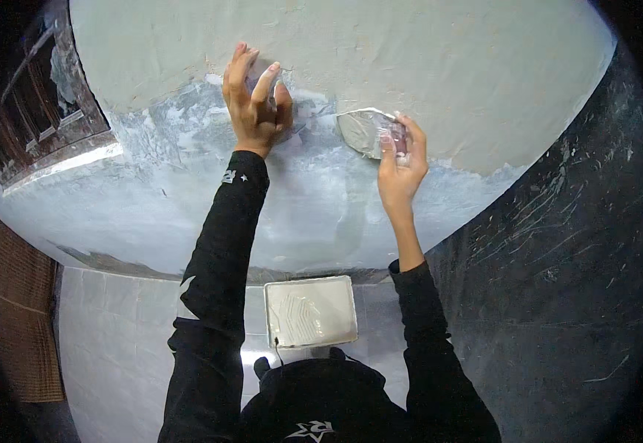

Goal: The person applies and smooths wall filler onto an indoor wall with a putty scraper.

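Note:
My right hand point(402, 159) grips a putty scraper point(360, 133), its wide blade loaded with pale grey-white putty. The blade is close to the wall; whether it touches is unclear. To its left, my left hand point(258, 111) is raised at the wall with fingers curled around something greyish, mostly hidden by the fingers, that I cannot make out. Both hands are at the ragged border on the wall point(454, 66) between the smooth grey-green coat above and the patchy bluish-white surface point(299, 214) below.
A white-rimmed tray point(352, 310) with creamy putty lies on the tiled floor point(114, 325) below the wall. A dark wooden window frame point(85, 96) is at upper left. A brown ribbed covering point(15, 310) hangs at far left; a dark scuffed surface point(558, 280) is at right.

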`<state>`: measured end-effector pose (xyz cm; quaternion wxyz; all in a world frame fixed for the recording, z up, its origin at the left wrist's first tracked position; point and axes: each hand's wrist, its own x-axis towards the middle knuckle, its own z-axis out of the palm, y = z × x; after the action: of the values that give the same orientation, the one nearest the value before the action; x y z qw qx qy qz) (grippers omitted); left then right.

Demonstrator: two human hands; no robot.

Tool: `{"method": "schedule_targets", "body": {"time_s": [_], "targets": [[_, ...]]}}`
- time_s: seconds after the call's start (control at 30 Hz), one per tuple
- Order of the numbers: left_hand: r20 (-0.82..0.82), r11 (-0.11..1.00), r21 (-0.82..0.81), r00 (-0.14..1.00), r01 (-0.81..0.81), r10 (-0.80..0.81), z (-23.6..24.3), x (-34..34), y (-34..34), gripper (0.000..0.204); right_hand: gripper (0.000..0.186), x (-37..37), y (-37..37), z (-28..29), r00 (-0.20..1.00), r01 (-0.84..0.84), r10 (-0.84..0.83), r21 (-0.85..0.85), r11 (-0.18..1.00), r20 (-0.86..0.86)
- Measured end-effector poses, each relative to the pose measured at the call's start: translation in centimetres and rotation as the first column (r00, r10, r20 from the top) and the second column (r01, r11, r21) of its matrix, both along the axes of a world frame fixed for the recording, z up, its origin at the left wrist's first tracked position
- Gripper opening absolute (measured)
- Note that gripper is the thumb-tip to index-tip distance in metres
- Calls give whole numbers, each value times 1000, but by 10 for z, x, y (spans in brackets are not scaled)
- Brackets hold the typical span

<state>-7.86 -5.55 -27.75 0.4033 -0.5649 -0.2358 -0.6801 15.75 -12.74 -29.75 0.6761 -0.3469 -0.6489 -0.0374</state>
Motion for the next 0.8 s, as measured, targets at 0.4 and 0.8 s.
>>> {"method": "schedule_targets", "body": {"time_s": [0.4,0.8], "targets": [[48,987,78,988,141,-145,2,-1,15,42,35,7,3,-18,985,-81,83,21,997,-152],[-11,1000,15,1000,-11,11,9,2,-5,34,36,43,8,-12,913,-120,111,1,993,-393]]}}
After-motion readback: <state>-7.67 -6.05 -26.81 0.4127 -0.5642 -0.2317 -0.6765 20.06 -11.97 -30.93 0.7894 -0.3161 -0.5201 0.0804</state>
